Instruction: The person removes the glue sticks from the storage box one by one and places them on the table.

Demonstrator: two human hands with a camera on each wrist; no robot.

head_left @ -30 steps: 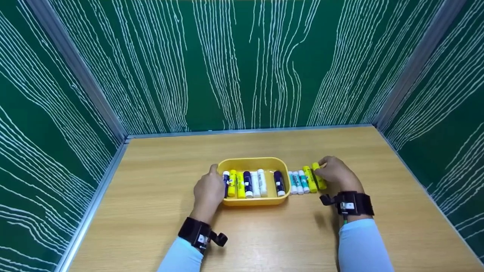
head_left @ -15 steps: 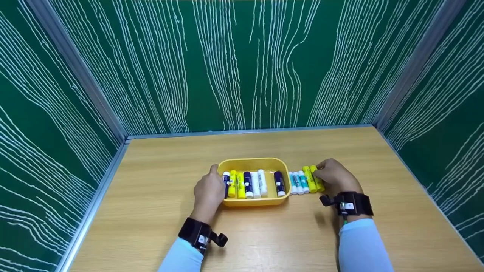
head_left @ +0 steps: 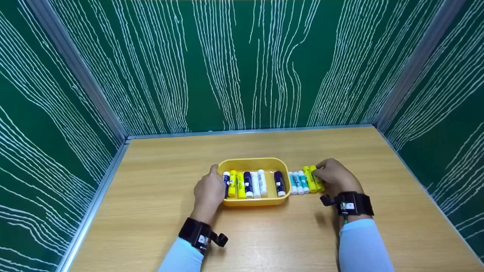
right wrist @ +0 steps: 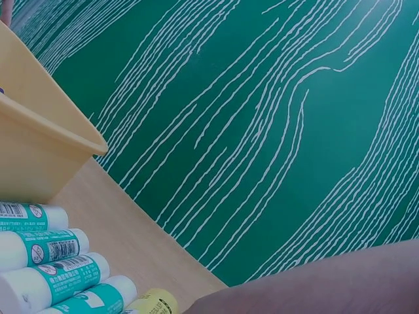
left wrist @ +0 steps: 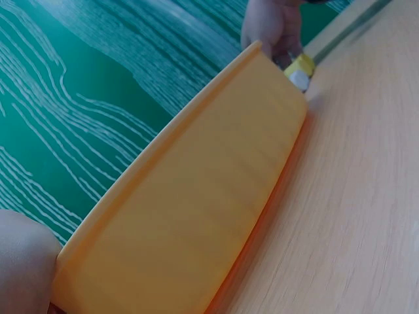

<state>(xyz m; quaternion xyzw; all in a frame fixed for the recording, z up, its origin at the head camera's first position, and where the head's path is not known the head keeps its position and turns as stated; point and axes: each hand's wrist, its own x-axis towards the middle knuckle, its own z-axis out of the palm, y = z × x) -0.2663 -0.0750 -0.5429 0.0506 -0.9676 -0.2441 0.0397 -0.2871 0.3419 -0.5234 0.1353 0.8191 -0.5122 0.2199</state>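
Note:
A yellow plastic bin (head_left: 255, 203) holds several glue sticks standing side by side: dark purple, yellow and white. My left hand (head_left: 208, 190) grips the bin's left end, and its fingertips are partly hidden by the rim. In the left wrist view the bin's long side wall (left wrist: 190, 190) fills the middle. Outside the bin's right end, a row of glue sticks lies on the table, the teal-and-white glue sticks (head_left: 298, 183) nearest the bin. Two yellow ones end the row. My right hand (head_left: 337, 176) pinches the outermost yellow glue stick (head_left: 318, 185) at its upper part.
The wooden table (head_left: 261, 241) is bounded by green panels (head_left: 242, 68) with white wavy lines at the back and sides. Metal strips (head_left: 249, 131) run along their bases. Black straps with small cameras sit on both wrists.
My right hand has brought the outermost yellow glue stick slightly left, against its neighbour in the row. Over the last half second almost nothing moved. The left hand and bin stayed in place.

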